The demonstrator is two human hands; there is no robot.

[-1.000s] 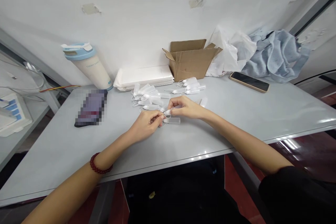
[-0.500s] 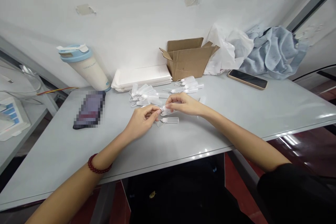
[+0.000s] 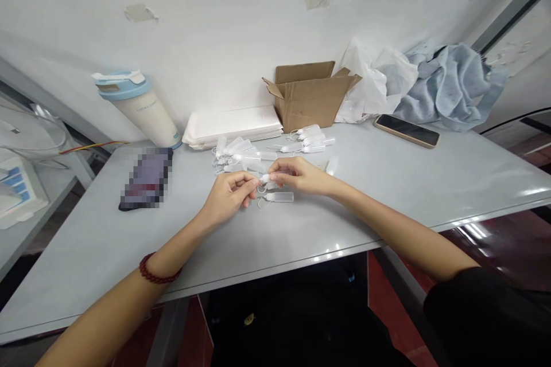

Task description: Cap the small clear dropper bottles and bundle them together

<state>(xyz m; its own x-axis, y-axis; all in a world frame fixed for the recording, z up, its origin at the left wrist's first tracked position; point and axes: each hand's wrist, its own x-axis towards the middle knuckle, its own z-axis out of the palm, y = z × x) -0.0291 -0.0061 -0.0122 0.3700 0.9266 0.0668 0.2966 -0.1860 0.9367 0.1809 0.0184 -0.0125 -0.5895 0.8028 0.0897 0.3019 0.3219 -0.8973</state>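
Between my hands is a small translucent squeeze bottle (image 3: 266, 178) with a white neck and a thin looped strap. My right hand (image 3: 301, 175) pinches it between thumb and fingers. My left hand (image 3: 230, 194) is closed at the bottle's tip end, its thumb and forefinger pressed together there; the very tip is covered by the fingers. Just below lies a similar bottle (image 3: 280, 197) on the table, its strap pointing left. Behind my left hand is a heap of such bottles (image 3: 241, 152), and a smaller group (image 3: 312, 139) lies farther right.
A stack of white sheets or trays (image 3: 235, 125) and an open cardboard box (image 3: 307, 104) stand along the wall. A tumbler (image 3: 144, 112) and a dark blurred-out item (image 3: 148, 179) are at left. A phone (image 3: 407, 131), white plastic bag (image 3: 372, 80) and blue cloth (image 3: 451, 86) lie right.
Both hands have shifted slightly left and the bottle's white neck shows more clearly between them. The loose bottles on the table have stayed put.
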